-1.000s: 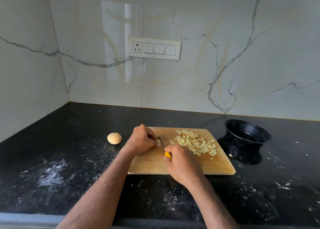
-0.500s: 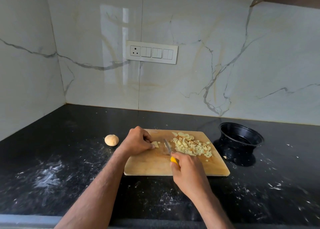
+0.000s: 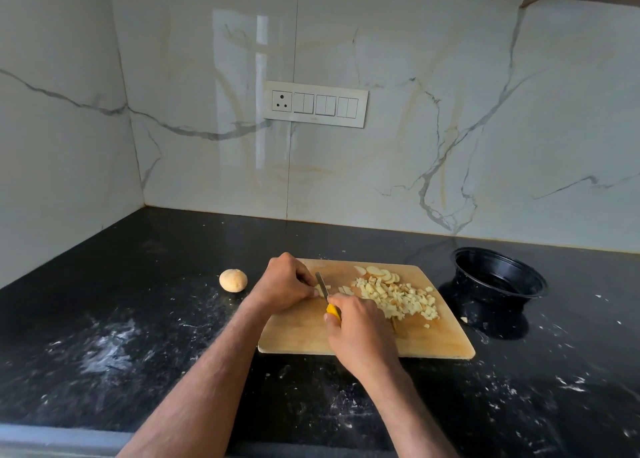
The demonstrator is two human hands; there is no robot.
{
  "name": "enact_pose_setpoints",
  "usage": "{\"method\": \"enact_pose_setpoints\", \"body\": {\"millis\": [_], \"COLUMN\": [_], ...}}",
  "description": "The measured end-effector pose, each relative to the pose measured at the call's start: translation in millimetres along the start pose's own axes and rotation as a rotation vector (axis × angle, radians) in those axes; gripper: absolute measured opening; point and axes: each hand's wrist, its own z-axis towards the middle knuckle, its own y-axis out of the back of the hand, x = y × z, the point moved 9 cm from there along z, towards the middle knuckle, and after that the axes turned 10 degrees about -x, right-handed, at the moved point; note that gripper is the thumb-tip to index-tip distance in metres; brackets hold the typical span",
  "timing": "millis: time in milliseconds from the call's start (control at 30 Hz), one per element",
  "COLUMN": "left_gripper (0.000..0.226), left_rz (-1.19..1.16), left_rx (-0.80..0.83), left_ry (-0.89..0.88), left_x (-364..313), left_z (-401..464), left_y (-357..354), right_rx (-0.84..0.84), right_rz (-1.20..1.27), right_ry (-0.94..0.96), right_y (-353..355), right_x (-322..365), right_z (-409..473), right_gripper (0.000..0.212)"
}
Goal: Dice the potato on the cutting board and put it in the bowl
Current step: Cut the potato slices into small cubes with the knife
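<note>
Black countertop (image 3: 145,319) with cutting board (image 3: 433,340), bowl (image 3: 498,274), potato (image 3: 233,279).

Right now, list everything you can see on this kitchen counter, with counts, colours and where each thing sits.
wooden cutting board: one, tan, centre of counter
pile of diced potato: one, pale yellow, board's right half
round potato slices: several, pale, board's far edge
yellow-handled knife: one, blade down on potato strip
whole unpeeled potato: one, tan, left of board
black plastic bowl: one, right of board
white switch panel: one, wall
left hand: holds strip
right hand: grips knife
</note>
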Motion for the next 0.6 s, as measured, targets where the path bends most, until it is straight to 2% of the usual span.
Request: {"method": "enact_pose_setpoints", "body": {"millis": [433,600], "left_gripper": [0.012,0.014], "left_rz": [-0.025,-0.025], "left_rx": [-0.054,-0.011], "left_ry": [0.121,0.099], "left_x": [4,6], "left_z": [-2,-2], "left_y": [0,-1], "right_rx": [0.088,0.024], "right_rz": [0.014,0.003], "right_ry": [0.057,0.036], "right_y": [1,15], "right_x": [1,-12], "right_z": [-8,-20], "right_gripper": [0.034,0.036]}}
